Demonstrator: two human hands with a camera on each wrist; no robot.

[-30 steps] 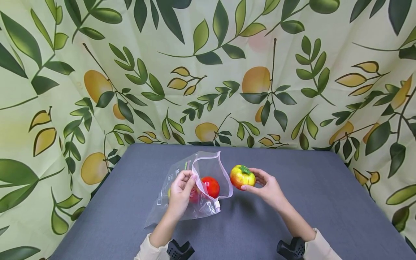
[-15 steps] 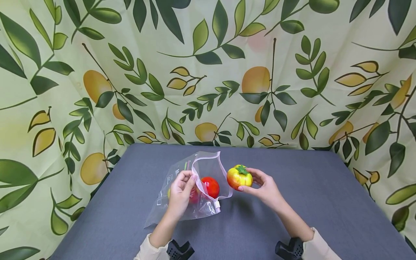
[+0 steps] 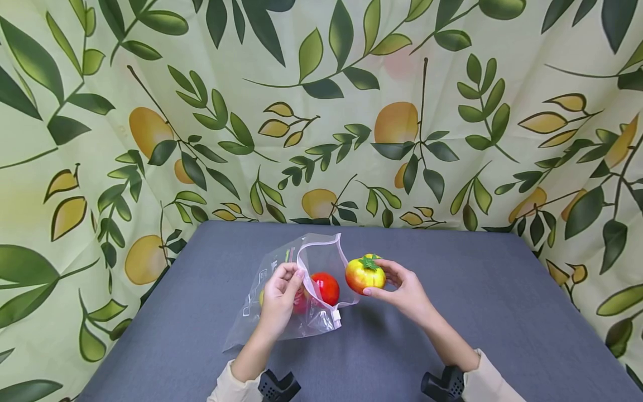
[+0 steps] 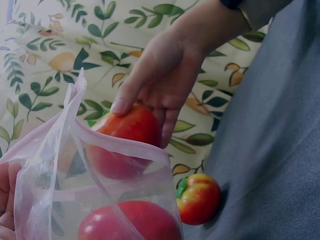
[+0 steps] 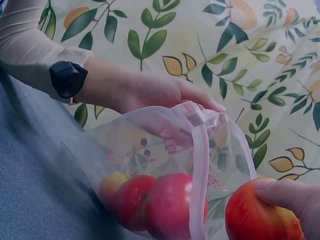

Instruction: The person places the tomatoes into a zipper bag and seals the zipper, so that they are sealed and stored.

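Observation:
My left hand [image 3: 281,293] pinches the pink-edged rim of a clear zip bag [image 3: 313,326], whose mouth stands open to the right. Inside lie a shiny red tomato [image 3: 326,289], a second red one [image 5: 134,197] and a yellowish fruit [image 5: 112,186], all seen through the plastic in the right wrist view. My right hand [image 3: 407,290] grips a ribbed yellow-and-red tomato [image 3: 363,276] with a green leafy top, thumb in front and fingers behind. That tomato is right at the bag's mouth; whether it touches the rim I cannot tell.
Another yellow-and-red tomato [image 4: 200,199] rests on the grey table [image 3: 452,268], mostly hidden behind the held one in the head view. A leaf-patterned cloth [image 3: 321,139] hangs behind and along the sides.
My right hand has moved left with the tomato, up to the bag's mouth. A bit of another tomato now shows behind it. The left hand and bag have stayed put.

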